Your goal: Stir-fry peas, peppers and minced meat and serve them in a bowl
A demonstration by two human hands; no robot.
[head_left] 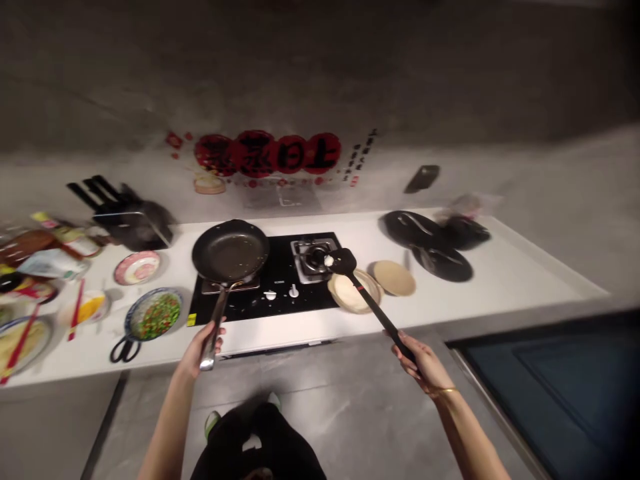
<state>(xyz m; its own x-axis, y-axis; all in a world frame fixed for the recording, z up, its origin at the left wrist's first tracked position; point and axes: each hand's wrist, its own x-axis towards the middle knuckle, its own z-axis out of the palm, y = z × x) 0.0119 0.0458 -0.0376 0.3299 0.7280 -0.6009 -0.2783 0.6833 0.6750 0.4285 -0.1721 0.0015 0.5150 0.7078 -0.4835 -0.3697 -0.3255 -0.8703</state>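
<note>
Holds the pan [231, 252] by its long handle with the left hand [204, 347], with the fingers wrapped tight around the metal. Has the pan over the left side of the black stove [250, 305], with small specks inside. Cannot tell if resting there or lifted a little.

Holds the black spatula [376, 309] with the right hand [423, 365], with the fingers curled around the near end of its handle. On that wrist, a gold band [443, 390]. Reaches across a bowl of white stuff [377, 292] with the spatula, up close to the right burner [317, 259]. At the tip, a small white lump [329, 261]. Cannot tell if touching the bowl or just above it.

Just right of that bowl, a round tan thing [395, 277] on the bench [285, 329]. Farther right, black lids [443, 263], close together. On the stove, two knobs [294, 291].

Left of the stove, a blue bowl [140, 305] of green and red bits, with scissors [127, 342] at its front. Behind, a pink plate [120, 272], then a knife block [145, 225] near the wall [300, 80]. Farther left, two more bowls [46, 333] with red sticks [77, 310]. Behind those, blurry bottles [75, 241].
</note>
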